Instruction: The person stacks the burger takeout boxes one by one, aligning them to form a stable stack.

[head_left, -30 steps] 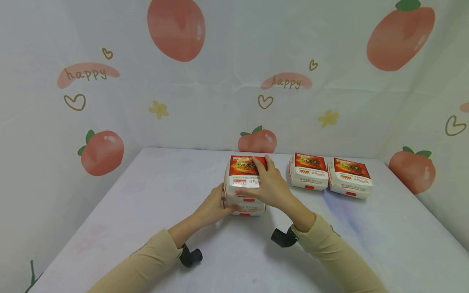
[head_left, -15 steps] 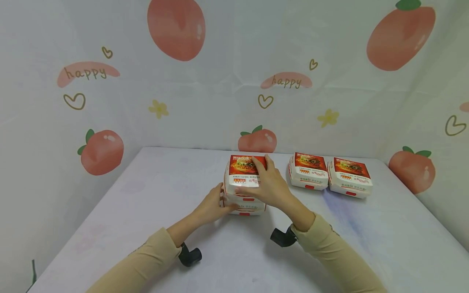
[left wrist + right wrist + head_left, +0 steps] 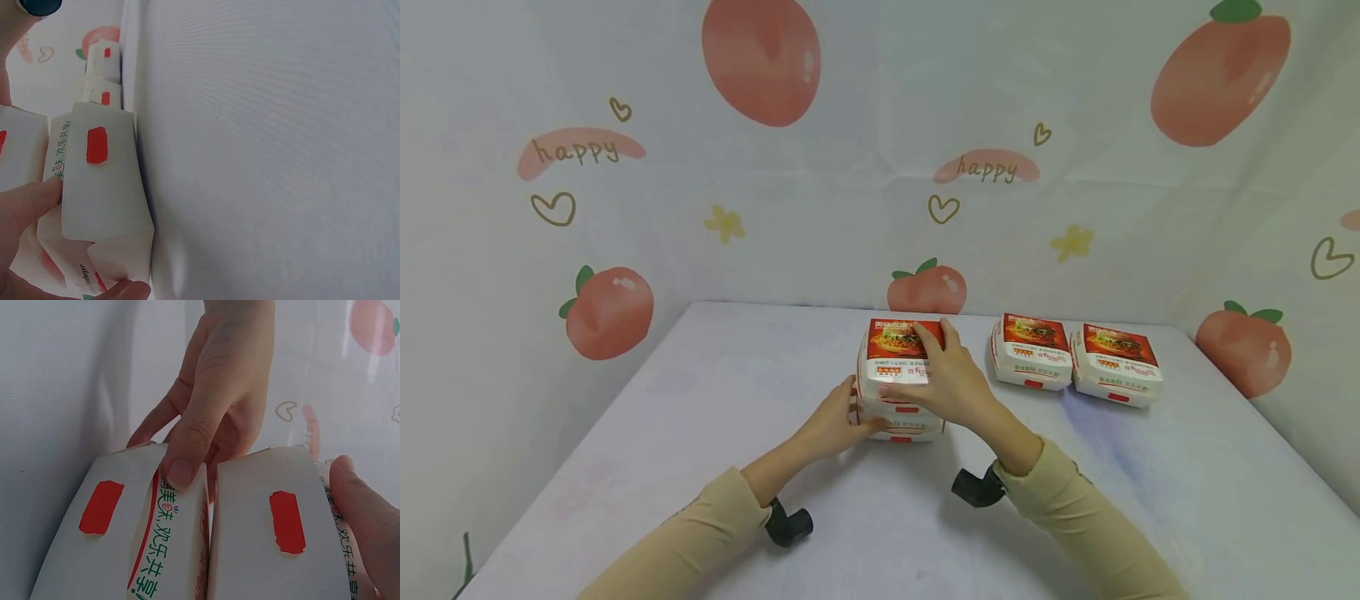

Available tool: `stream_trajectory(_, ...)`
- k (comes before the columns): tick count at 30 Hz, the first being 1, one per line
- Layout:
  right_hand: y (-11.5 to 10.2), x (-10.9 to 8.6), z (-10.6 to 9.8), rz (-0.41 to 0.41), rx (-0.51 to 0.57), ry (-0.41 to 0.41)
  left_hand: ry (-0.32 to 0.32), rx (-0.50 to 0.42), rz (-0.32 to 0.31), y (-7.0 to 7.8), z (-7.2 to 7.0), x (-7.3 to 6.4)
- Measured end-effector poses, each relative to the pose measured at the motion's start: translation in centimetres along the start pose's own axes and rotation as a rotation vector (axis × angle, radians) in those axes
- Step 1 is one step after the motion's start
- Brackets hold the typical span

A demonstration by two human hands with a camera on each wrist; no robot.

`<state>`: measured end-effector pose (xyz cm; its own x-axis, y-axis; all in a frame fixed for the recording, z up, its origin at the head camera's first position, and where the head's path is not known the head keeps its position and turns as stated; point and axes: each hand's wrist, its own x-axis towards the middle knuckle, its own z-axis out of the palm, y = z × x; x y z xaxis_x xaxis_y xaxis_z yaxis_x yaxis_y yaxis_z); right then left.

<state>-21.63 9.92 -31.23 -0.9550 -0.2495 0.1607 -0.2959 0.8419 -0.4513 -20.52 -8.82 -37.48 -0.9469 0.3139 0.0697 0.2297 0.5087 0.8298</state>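
Two white-and-red burger boxes stand stacked at the middle of the table. My left hand (image 3: pixel 835 425) grips the lower burger box (image 3: pixel 917 427) at its left side, thumb across the front. In the left wrist view, its fingers wrap that box (image 3: pixel 103 187), which sits against the tabletop. My right hand (image 3: pixel 958 383) holds the upper burger box (image 3: pixel 895 368) from above and the right, thumb along the front edge and fingertips on the printed lid. The right wrist view has the upper box (image 3: pixel 256 531) right against the lower one (image 3: pixel 78 556).
Two more burger boxes, a left one (image 3: pixel 1033 367) and a right one (image 3: pixel 1116 379), sit side by side at the back right of the white table (image 3: pixel 737 358). Behind rises a fruit-printed backdrop (image 3: pixel 835 208). Black wrist mounts (image 3: pixel 790 527) hang below both forearms.
The upper burger box has shifted very slightly left with the right hand on it. Otherwise both hands keep their holds and the other boxes stay put.
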Motion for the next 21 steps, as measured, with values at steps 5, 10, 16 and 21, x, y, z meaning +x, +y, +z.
stream_trajectory(5, 0.06, 0.06, 0.13, 0.0, 0.001, 0.0, -0.003, 0.015, 0.034, -0.11, 0.01, 0.06)
stream_trajectory(10, 0.18, 0.1, 0.23, 0.001, -0.001, 0.008, -0.001, 0.02, 0.038, -0.24, 0.09, 0.13)
stream_trajectory(16, 0.13, 0.07, 0.21, 0.008, -0.002, -0.001, 0.001, 0.027, 0.042, -0.17, 0.08, 0.07)
stream_trajectory(21, 0.07, -0.02, 0.14, 0.003, -0.005, -0.007, -0.003, 0.047, 0.07, -0.16, -0.18, 0.01)
